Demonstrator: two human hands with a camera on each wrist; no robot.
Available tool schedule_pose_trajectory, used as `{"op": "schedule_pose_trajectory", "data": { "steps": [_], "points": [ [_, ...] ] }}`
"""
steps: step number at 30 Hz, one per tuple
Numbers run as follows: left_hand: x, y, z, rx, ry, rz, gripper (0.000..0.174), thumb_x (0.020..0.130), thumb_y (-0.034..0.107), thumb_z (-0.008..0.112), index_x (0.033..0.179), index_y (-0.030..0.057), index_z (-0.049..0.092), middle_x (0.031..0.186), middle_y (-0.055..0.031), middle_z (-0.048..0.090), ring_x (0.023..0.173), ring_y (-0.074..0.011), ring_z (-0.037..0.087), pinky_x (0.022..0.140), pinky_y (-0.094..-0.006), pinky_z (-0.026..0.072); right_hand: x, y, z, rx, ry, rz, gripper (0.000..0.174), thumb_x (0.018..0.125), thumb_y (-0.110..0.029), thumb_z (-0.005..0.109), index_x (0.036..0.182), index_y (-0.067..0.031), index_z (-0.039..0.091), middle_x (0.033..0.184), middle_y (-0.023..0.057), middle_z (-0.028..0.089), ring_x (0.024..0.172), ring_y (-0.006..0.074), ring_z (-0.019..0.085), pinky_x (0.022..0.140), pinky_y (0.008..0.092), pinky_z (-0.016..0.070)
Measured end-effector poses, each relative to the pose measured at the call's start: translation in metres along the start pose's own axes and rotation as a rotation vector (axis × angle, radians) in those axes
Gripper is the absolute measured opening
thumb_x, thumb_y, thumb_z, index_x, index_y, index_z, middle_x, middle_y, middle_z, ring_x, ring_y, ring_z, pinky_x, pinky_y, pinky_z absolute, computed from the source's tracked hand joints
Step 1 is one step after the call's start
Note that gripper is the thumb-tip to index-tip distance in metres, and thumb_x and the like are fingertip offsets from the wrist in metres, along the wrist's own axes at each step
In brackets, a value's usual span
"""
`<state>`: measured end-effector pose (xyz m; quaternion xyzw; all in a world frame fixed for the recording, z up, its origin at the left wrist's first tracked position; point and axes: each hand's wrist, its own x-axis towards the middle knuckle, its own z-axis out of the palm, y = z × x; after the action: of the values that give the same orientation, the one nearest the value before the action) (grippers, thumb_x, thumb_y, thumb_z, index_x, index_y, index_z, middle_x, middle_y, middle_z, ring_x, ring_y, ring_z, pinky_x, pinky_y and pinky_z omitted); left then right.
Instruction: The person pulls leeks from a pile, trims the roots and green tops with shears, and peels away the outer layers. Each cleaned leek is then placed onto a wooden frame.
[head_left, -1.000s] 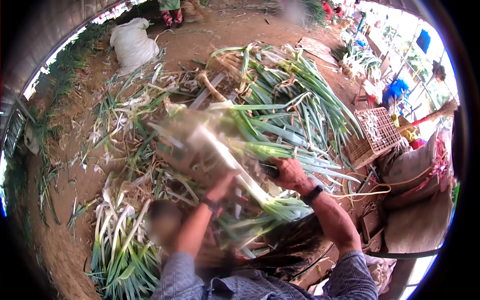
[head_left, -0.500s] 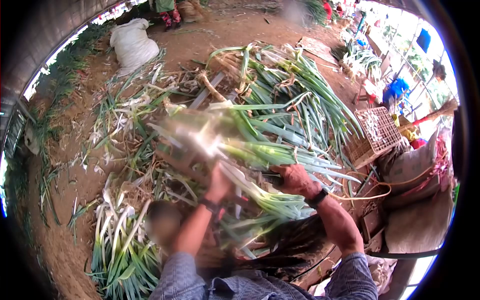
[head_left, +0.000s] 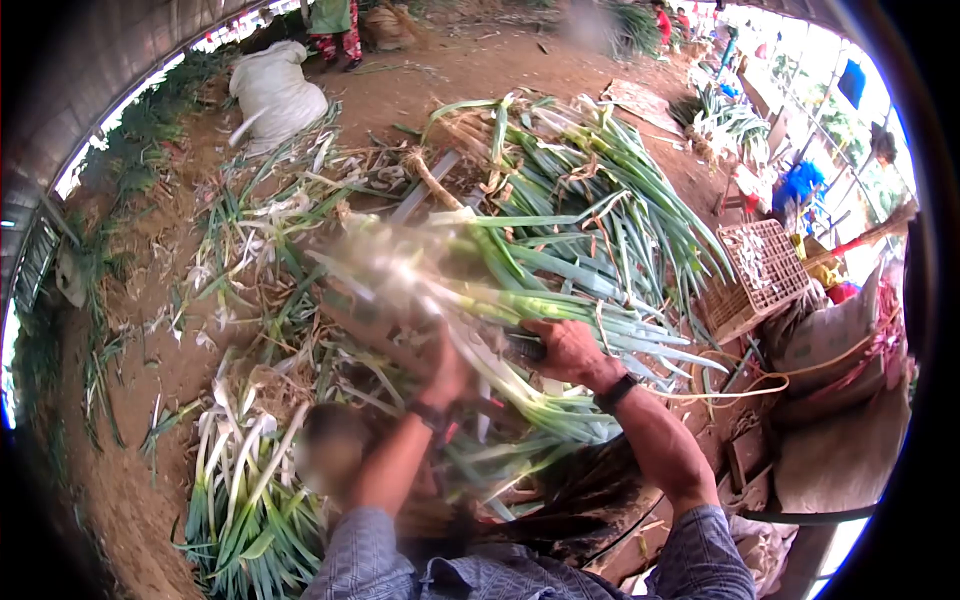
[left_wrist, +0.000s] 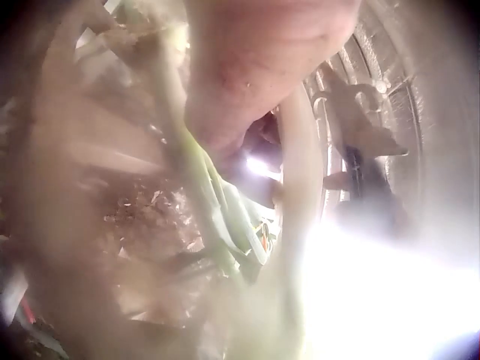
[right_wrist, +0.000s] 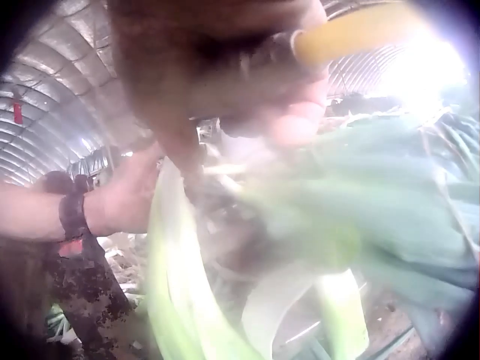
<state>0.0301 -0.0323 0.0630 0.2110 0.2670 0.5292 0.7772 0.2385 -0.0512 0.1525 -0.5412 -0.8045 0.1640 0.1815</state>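
Note:
In the head view my left hand (head_left: 440, 370), blurred, grips a green onion (head_left: 515, 385) by its white shank, and the leaves slant down to the lower right. My right hand (head_left: 565, 350) curls around a dark-handled tool (head_left: 525, 347); a yellow hose (right_wrist: 360, 36) runs from it in the right wrist view. The tool points left, toward the held onion. The left hand (right_wrist: 127, 191) also shows behind the onion's pale stalk (right_wrist: 176, 262) in that view. Close by, a heap of green onions (head_left: 620, 230) lies with its leaves toward the right.
A bundle of green onions (head_left: 250, 500) lies at the lower left. Peeled skins and leaf scraps (head_left: 260, 240) litter the soil. A plastic crate (head_left: 765, 265) and full sacks (head_left: 840, 400) stand at the right. A white sack (head_left: 275, 95) lies at the back, near a standing person (head_left: 335, 30).
The held onion's shank has shifted down and right through the blurred area since a second ago. My right hand with the tool has moved slightly left, nearer the left hand. The view has shifted slightly.

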Motion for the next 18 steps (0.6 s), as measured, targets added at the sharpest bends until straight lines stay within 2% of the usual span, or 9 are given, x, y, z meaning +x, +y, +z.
{"op": "schedule_pose_trajectory", "data": {
  "steps": [3, 6, 9, 12, 15, 17, 18],
  "points": [
    [0.002, 0.001, -0.002, 0.013, -0.091, -0.015, 0.071, 0.09, 0.076, 0.042, 0.129, 0.017, 0.044, 0.111, -0.0034, 0.055, 0.1, -0.0211, 0.059, 0.086, -0.0412, 0.0536, 0.006, 0.0, 0.002, 0.032, -0.002, -0.018, 0.045, 0.079, -0.044, 0.075, 0.109, -0.0109, 0.069, 0.089, 0.0157, 0.071, 0.081, 0.0356, 0.068, 0.071, 0.0433, 0.0539],
    [-0.003, 0.0, 0.009, -0.007, 0.043, -0.036, 0.072, 0.089, 0.076, 0.042, 0.131, 0.0171, 0.044, 0.112, -0.004, 0.056, 0.1, -0.0212, 0.06, 0.084, -0.0409, 0.0539, 0.004, -0.003, -0.004, 0.036, -0.009, -0.006, 0.045, 0.079, -0.043, 0.076, 0.11, -0.0109, 0.069, 0.09, 0.0154, 0.071, 0.082, 0.0348, 0.068, 0.072, 0.0424, 0.0544],
    [0.003, 0.002, -0.005, 0.023, -0.135, -0.012, 0.074, 0.088, 0.078, 0.043, 0.131, 0.0168, 0.046, 0.115, -0.0049, 0.056, 0.103, -0.0209, 0.059, 0.085, -0.0413, 0.0544, -0.001, -0.005, -0.01, 0.091, -0.013, -0.062, 0.047, 0.077, -0.039, 0.078, 0.113, -0.0096, 0.068, 0.091, 0.0156, 0.072, 0.084, 0.0334, 0.069, 0.074, 0.0411, 0.0552],
    [-0.008, 0.008, 0.012, 0.045, 0.031, -0.043, 0.075, 0.087, 0.079, 0.043, 0.128, 0.0161, 0.047, 0.112, -0.0059, 0.057, 0.101, -0.0218, 0.061, 0.083, -0.0422, 0.0558, -0.008, 0.004, -0.015, 0.114, 0.003, -0.083, 0.05, 0.075, -0.036, 0.079, 0.115, -0.008, 0.067, 0.092, 0.016, 0.072, 0.085, 0.0323, 0.07, 0.076, 0.04, 0.0559],
    [0.037, 0.002, -0.051, -0.054, 0.026, 0.139, 0.073, 0.087, 0.08, 0.042, 0.121, 0.0156, 0.049, 0.104, -0.006, 0.059, 0.093, -0.0231, 0.062, 0.079, -0.0431, 0.0569, -0.018, -0.003, -0.027, 0.096, -0.081, -0.035, 0.052, 0.072, -0.03, 0.08, 0.117, -0.0062, 0.067, 0.094, 0.0173, 0.072, 0.085, 0.0321, 0.071, 0.077, 0.0392, 0.0564],
    [0.036, 0.056, -0.031, -0.014, 0.376, 0.228, 0.072, 0.086, 0.082, 0.039, 0.108, 0.0149, 0.054, 0.08, -0.002, 0.059, 0.062, -0.0178, 0.058, 0.054, -0.04, 0.0556, -0.03, -0.004, -0.037, 0.165, -0.097, -0.02, 0.053, 0.072, -0.028, 0.081, 0.117, -0.0053, 0.066, 0.094, 0.0178, 0.072, 0.085, 0.0326, 0.071, 0.077, 0.0394, 0.0563],
    [0.031, 0.079, -0.022, -0.034, 0.362, 0.297, 0.061, 0.088, 0.073, 0.048, 0.104, 0.0147, 0.055, 0.074, -0.0005, 0.058, 0.058, -0.0164, 0.056, 0.051, -0.038, 0.0529, -0.033, -0.002, -0.04, 0.197, -0.105, -0.023, 0.053, 0.071, -0.027, 0.081, 0.118, -0.0048, 0.066, 0.094, 0.0181, 0.072, 0.085, 0.0329, 0.07, 0.077, 0.0395, 0.0563]
  ]
}}
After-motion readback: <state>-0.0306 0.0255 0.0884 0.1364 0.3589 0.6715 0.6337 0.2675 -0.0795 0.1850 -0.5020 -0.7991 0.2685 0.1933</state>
